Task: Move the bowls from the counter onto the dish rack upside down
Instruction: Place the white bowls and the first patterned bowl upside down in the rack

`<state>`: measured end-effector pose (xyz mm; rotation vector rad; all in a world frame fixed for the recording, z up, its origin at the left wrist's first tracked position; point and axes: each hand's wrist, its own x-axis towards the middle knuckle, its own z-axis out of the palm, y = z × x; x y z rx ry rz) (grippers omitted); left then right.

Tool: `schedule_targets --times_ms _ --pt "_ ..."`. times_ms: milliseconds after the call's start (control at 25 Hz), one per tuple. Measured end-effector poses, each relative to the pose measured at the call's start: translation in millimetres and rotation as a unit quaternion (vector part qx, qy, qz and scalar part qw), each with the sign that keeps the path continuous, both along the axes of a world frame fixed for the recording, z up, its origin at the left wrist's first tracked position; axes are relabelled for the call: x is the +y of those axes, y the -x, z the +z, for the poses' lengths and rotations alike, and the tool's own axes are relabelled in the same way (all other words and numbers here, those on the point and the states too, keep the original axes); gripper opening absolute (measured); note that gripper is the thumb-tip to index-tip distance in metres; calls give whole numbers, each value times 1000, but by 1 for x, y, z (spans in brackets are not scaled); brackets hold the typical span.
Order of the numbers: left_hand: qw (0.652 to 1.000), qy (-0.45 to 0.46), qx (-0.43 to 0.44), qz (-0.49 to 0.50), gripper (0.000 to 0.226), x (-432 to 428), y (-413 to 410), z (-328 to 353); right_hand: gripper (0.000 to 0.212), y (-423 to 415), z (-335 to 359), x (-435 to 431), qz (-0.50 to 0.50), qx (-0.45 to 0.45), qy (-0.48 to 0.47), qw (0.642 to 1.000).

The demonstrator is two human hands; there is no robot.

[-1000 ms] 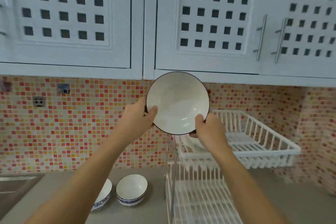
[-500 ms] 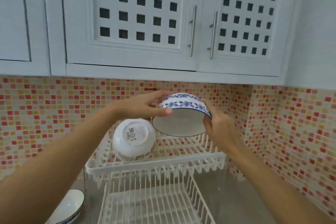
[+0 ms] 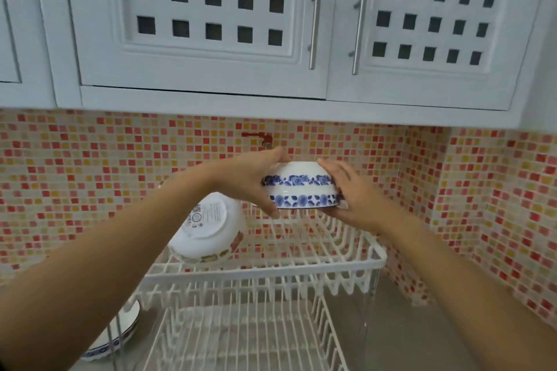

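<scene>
A white bowl with blue flower bands [image 3: 301, 185] hangs upside down above the back of the white dish rack's upper tier [image 3: 355, 265]. My left hand [image 3: 256, 181] grips its left side and my right hand [image 3: 352, 199] grips its right side. A second white bowl [image 3: 208, 229] with a label on its base lies tilted, bottom up, on the left of the upper tier. Another blue-rimmed bowl [image 3: 123, 331] stands upright on the counter at the lower left, partly hidden by my left arm.
The rack's lower tier [image 3: 241, 337] sits below, with bare white wires. White cupboards with metal handles [image 3: 315, 15] hang just above. A red and orange mosaic wall [image 3: 470, 196] closes the back and right. Grey counter [image 3: 422, 334] shows to the right of the rack.
The bowl has turned from facing me to fully upside down and has moved right, over the rack's upper tier. My view has swung right and closer to the rack.
</scene>
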<state>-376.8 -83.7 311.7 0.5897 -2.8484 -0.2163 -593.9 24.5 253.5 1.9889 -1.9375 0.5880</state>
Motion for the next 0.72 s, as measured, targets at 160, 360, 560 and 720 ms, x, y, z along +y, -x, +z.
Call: schedule_targets --times_ms 160,360,560,720 --pt "999 28 -4 19 89 -10 15 -19 114 6 8 -19 40 -29 -153 987" --pt "996 63 -36 52 84 -12 39 -54 104 13 7 -43 26 23 -178 983" --pt "990 95 -76 78 98 -10 54 -78 100 16 -9 -58 -11 86 -235 968" --pt "980 126 -114 104 102 -5 57 -89 86 18 -26 -67 -2 72 -266 961"
